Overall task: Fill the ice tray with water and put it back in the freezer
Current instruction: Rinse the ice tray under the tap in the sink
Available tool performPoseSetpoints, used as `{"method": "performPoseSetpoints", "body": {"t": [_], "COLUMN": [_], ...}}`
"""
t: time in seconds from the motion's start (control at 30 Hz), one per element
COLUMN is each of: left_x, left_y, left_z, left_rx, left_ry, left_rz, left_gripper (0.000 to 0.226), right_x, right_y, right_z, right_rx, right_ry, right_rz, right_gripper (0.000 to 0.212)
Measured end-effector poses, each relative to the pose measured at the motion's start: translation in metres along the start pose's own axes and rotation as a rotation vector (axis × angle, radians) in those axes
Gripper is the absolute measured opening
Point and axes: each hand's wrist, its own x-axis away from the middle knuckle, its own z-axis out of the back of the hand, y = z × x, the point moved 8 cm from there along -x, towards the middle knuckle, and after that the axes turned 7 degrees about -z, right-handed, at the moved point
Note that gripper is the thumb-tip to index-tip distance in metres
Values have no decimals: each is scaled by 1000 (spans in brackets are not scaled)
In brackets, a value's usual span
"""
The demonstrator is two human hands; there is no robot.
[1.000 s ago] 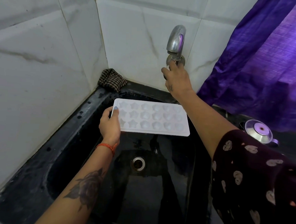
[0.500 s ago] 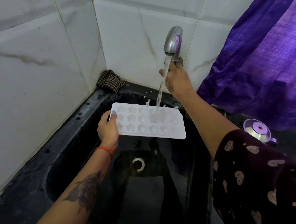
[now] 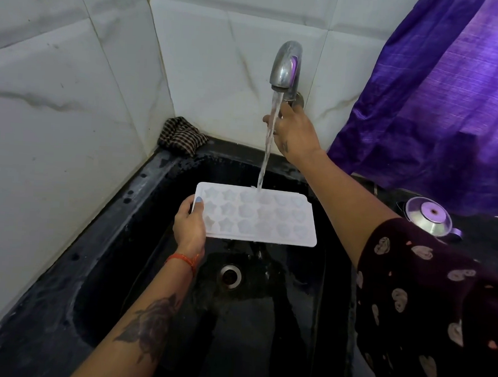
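- Head view: white marble-look tiles met in a corner behind a black sink (image 3: 97, 266), with a purple curtain (image 3: 440, 92) hanging at the far right.
- The ice tray (image 3: 258, 215) was held level over the sink, above the drain (image 3: 230, 275); the left hand (image 3: 189, 228) had its grip closed on the tray's left edge, thumb on top.
- The right hand (image 3: 296, 133) was up behind the tap (image 3: 286, 66), fingers curled at its valve, though the exact grip there was partly hidden.
- A second earlier the tap was dry; now the water stream (image 3: 268, 143) fell onto the tray's far row, near the middle, so filling had begun, and the tray probably needed shifting to reach the other cells.
- A checked cloth (image 3: 182, 136) sat in the far corner, and a steel lid (image 3: 428, 216) lay at the right; neither stood in the way.
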Motion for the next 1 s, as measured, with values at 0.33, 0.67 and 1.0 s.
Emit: {"method": "performPoseSetpoints", "body": {"t": [0.33,0.67,1.0], "left_x": [12,22,9], "left_y": [-17,-23,-31], "left_z": [-24,-44,-17], "left_rx": [44,135,139], "left_ry": [-99,-172,-67], "left_rz": [63,104,116], "left_gripper": [13,15,30], "right_x": [1,5,5], "right_y": [2,2,1], "right_z": [1,7,9], "right_rx": [-83,-150,-130], "right_ry": [16,24,-2], "right_rz": [-37,-70,-84], "right_gripper": [34,31,34]}}
